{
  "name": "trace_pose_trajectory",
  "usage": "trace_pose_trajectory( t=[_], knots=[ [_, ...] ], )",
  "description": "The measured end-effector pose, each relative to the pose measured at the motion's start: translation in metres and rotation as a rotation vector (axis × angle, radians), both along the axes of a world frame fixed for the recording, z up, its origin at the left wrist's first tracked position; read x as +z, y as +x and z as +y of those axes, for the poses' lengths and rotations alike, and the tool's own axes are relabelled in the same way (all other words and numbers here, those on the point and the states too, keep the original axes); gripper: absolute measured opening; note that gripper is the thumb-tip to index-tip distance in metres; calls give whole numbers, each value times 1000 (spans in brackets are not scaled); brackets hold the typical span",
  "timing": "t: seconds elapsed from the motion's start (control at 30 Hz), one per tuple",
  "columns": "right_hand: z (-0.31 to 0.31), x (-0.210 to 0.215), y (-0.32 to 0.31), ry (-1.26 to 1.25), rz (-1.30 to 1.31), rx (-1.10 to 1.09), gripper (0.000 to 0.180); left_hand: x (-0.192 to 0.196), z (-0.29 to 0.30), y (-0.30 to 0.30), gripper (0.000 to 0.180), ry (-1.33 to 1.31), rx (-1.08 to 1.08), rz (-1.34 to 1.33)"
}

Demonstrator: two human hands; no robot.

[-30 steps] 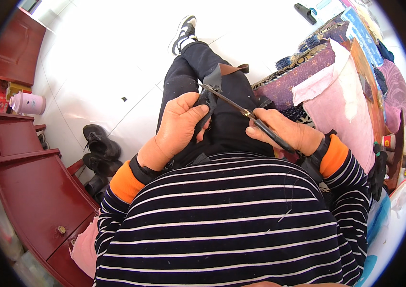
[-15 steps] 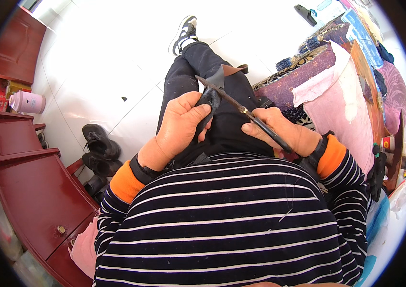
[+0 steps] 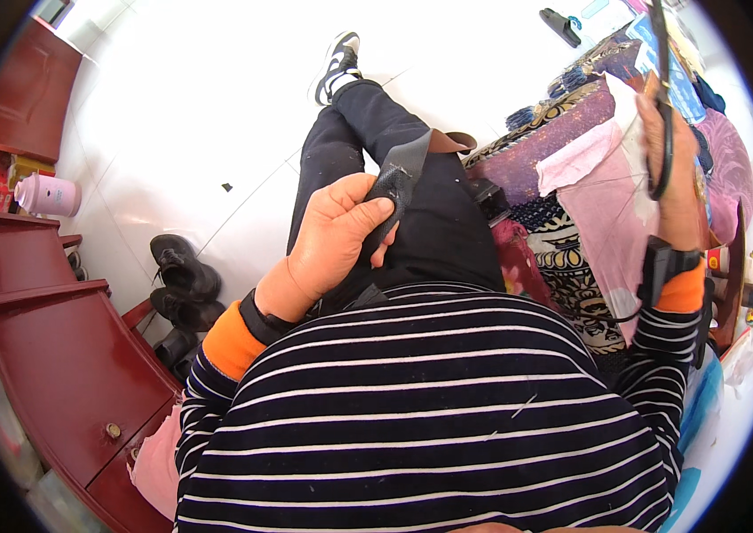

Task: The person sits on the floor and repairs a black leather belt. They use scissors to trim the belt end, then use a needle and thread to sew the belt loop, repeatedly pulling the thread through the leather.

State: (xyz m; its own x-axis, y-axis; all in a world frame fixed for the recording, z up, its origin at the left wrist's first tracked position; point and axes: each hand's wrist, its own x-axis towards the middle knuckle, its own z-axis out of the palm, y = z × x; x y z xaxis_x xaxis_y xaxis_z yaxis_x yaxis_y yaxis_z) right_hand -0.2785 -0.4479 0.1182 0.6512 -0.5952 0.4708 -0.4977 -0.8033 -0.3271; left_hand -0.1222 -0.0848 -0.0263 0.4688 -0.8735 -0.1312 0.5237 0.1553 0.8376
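my right hand (image 3: 680, 173) swings its scissors (image 3: 665, 111) away, beside the pink cloth's (image 3: 603, 200) right edge; left hand (image 3: 323, 226) pinches the strip (image 3: 405, 166), cutting seemingly paused.

Furniture and footwear around a pale tiled floor (image 3: 172, 115).
A dark red cabinet (image 3: 52, 364) stands at eight o'clock and a reddish-brown cupboard (image 3: 28, 89) at ten, with a pink container (image 3: 50, 195) between them near nine. Dark shoes (image 3: 183, 268) sit closer in at nine. A black slipper (image 3: 559, 27) lies at one, purple patterned fabric (image 3: 563, 131) towards two; pink cloth (image 3: 160, 457) shows around half past seven.
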Motion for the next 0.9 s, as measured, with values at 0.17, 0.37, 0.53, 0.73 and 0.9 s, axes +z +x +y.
trace_pose_trajectory(
  t=[0.17,0.37,0.53,0.73,0.9],
  knots=[
    [-118,18,-89,-301,386,-413,46,-2,2,5,14,-1,11,50],
    [-185,-10,-172,-99,528,-513,38,0,1,3,14,-26,19,82],
    [-57,-9,-78,235,-72,47,28,0,-2,-1,14,-41,9,91],
    [159,-60,59,607,111,768,25,5,-1,-5,15,-34,-3,29],
    [185,-75,89,724,136,845,13,9,1,-1,11,12,-7,64]
  ],
)
